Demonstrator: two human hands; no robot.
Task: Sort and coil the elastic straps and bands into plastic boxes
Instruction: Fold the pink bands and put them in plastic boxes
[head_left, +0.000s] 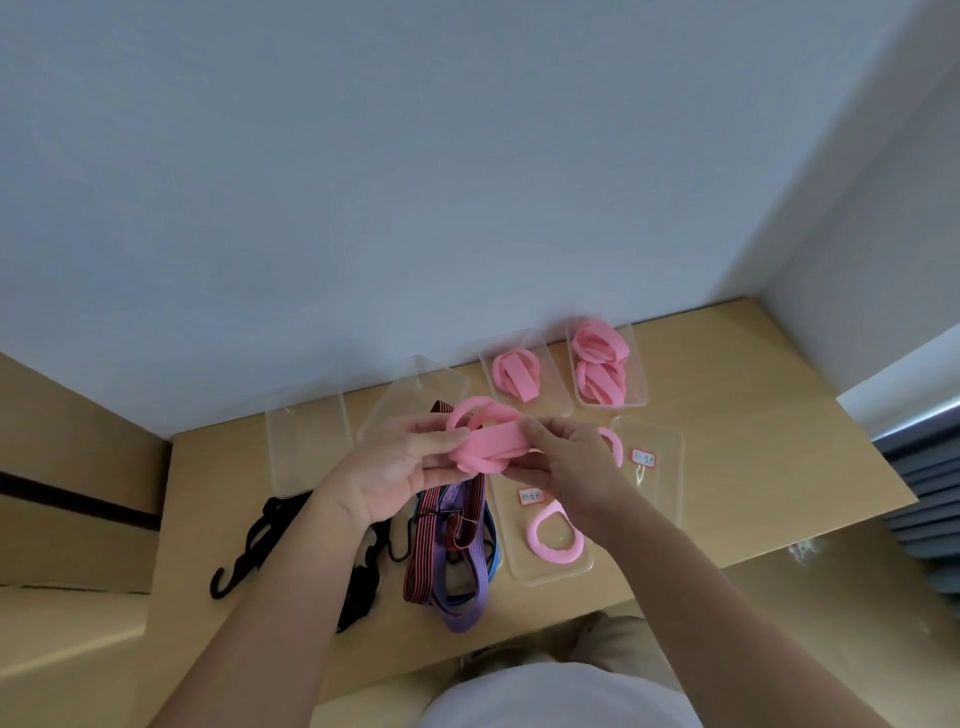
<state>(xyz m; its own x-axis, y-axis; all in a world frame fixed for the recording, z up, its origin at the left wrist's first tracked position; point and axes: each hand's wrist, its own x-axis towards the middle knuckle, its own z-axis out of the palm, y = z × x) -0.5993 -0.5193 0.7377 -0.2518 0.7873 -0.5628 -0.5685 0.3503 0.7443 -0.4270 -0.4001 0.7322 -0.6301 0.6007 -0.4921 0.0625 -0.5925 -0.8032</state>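
Above the desk (737, 364), both hands grip one pink band (485, 447), partly coiled: the left hand (400, 467) curls round its left side, the right hand (571, 462) pinches its right end. Two far boxes (641, 397) hold coiled pink bands; a nearer box (582, 564) holds one pink loop (556, 535). Striped and purple straps (452, 551) lie beneath the hands, beside black straps (260, 540).

Plain grey-blue wall (415, 182) beyond the right hand (569, 470); side wall (883, 208) to its right. Light wood desk (753, 395) beneath. Further right, blue slats (924, 488), maybe a blind.
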